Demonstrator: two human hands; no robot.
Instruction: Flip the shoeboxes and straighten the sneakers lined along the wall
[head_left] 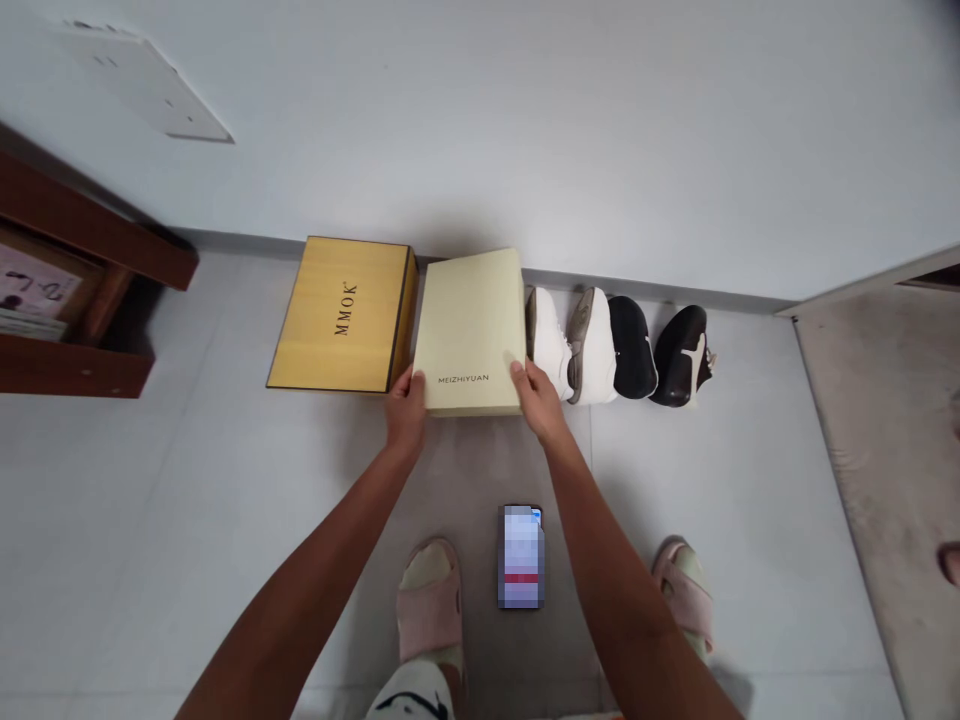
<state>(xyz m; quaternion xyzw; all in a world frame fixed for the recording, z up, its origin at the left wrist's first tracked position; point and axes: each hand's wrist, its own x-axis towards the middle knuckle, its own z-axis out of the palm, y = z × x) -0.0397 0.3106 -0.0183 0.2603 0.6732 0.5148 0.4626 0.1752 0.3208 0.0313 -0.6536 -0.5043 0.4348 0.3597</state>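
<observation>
fingers (516, 366) curled closed on the near corners of the cream meizhiyuan box (469, 325), my left hand (406, 410) and right hand (537, 400) gripping it from either side; it sat over the tile floor (187, 520) between the yellow mmok box (341, 315) and a white sneaker (549, 342).

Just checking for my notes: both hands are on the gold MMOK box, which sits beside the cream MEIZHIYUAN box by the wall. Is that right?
Not quite. The head view shows the left hand and right hand on the cream MEIZHIYUAN box, not the gold MMOK box, which sits beside it by the wall.
</observation>
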